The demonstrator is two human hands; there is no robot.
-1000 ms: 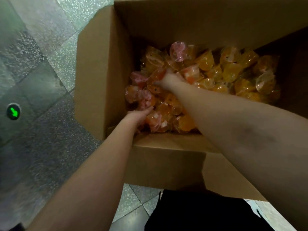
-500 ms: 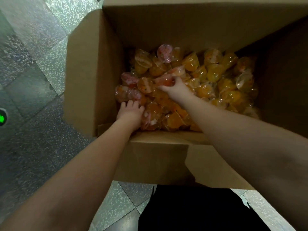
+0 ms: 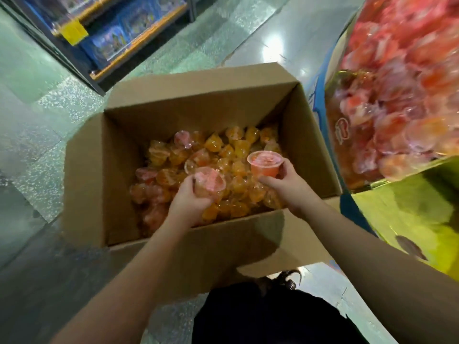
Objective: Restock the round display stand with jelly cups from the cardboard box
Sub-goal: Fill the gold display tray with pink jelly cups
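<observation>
box (image 3: 82, 184): brown | cups in box (image 3: 238, 150): mostly orange (a few pink) | two held cups (image 3: 264, 165): pink | stand (image 3: 407, 214): yellow-green | floor (image 3: 49, 115): grey, speckled | shelf (image 3: 119, 38): blue, yellow edges

Retail shop floor. Open cardboard box (image 3: 198, 244) stood on polished speckled tile floor (image 3: 49, 125). Right of box, display stand (image 3: 402, 219) heaped with jelly cups (image 3: 409, 83). Beyond box, shelving (image 3: 129, 43) carried blue packaged goods.

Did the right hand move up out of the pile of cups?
Yes. The right hand, which was down among the orange jelly cups, now holds a pink jelly cup above them, nearer the brown cardboard box's right wall.
</observation>
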